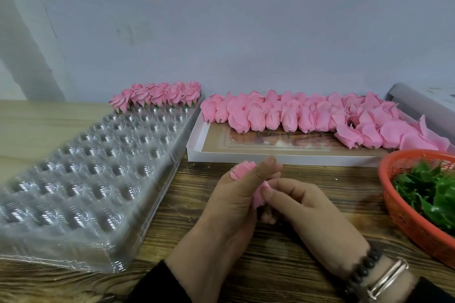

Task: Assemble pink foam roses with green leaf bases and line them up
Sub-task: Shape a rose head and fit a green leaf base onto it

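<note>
My left hand (pixel 234 194) grips a pink foam rose (pixel 242 170) in front of me, thumb over its side, its petals poking out above the fingers. My right hand (pixel 302 209) pinches the lower part of the same rose at the petals. Several bare pink roses (pixel 295 115) with short stems lie in rows in a flat white box (pixel 197 152). Finished roses with green bases (pixel 157 96) stand in the far rows of a clear plastic cavity tray (pixel 81 179). Green leaf bases (pixel 428 189) fill an orange basket (pixel 403 219) at the right.
The wooden table (pixel 270 248) carries everything; a grey wall runs behind it. A rolled grey sheet (pixel 418 103) lies at the far right behind the box. The tray takes up the left side, the basket the right edge.
</note>
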